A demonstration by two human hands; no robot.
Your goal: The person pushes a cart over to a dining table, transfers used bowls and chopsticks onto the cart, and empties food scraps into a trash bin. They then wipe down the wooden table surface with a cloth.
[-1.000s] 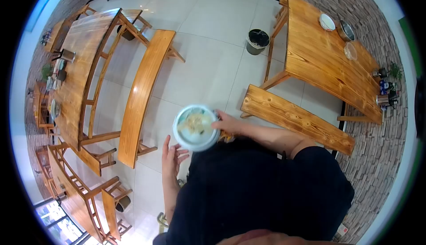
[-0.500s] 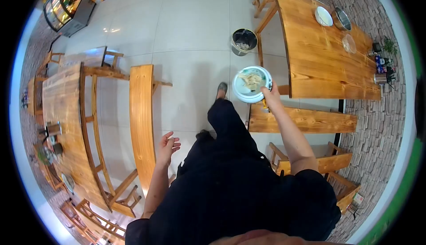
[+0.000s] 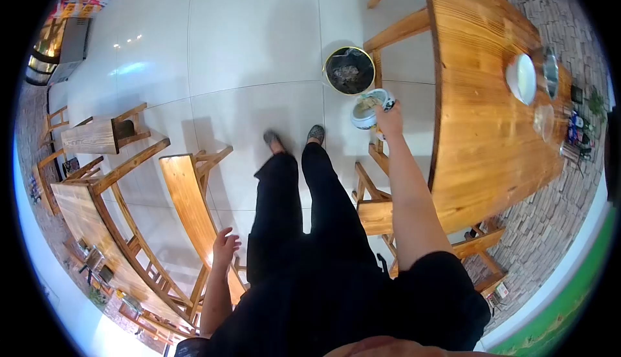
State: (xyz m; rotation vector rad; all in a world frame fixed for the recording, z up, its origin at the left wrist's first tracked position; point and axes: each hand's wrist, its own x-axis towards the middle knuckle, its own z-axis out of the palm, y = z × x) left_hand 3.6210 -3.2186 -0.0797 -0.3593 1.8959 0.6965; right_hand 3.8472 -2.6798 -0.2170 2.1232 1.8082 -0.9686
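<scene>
My right hand (image 3: 390, 121) grips the rim of a white bowl (image 3: 364, 119), which is tilted beside the near right edge of a dark bin (image 3: 333, 85). Pale, crumpled-looking matter lies inside the bowl. Some greyish waste (image 3: 347, 74) shows in the bin on the floor. At the lower left, my left hand (image 3: 226, 246) hangs above the bench side with its fingers apart, holding nothing.
A wooden table (image 3: 479, 130) at the right bears a white bowl (image 3: 521, 79), a metal bowl (image 3: 550, 72) and a clear bowl (image 3: 544, 123). Wooden benches (image 3: 187, 189) and another table (image 3: 74, 198) stand at the left. A display case (image 3: 61, 50) is at the upper left.
My right hand has carried the bowl forward to the bin and tilted it. The view has moved closer to the bin, and both feet now show. My left hand stays low at the left.
</scene>
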